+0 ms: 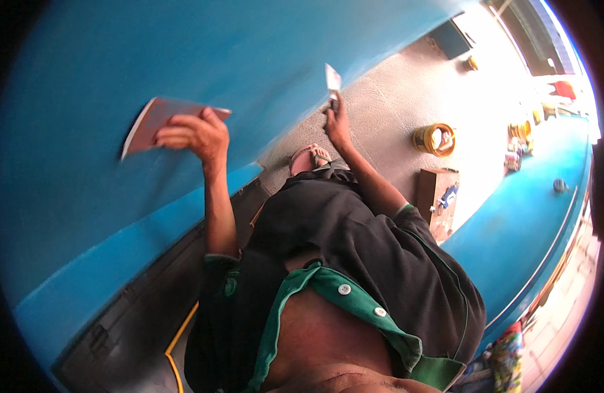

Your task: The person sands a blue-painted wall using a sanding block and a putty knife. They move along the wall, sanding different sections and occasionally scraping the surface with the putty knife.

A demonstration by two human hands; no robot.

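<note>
Head view: our left hand [194, 135] grips a sanding sheet [151, 122] against the blue wall [86, 59]; our right hand [336, 121] clasps a scraper [332, 82].

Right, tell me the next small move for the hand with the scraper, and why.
Probably bring the right hand across so the scraper meets the flat board in the left hand. The scraper's blade points up, off the blue wall with nothing visible on it, while the board is held flat against that wall, apart from the scraper.
</note>
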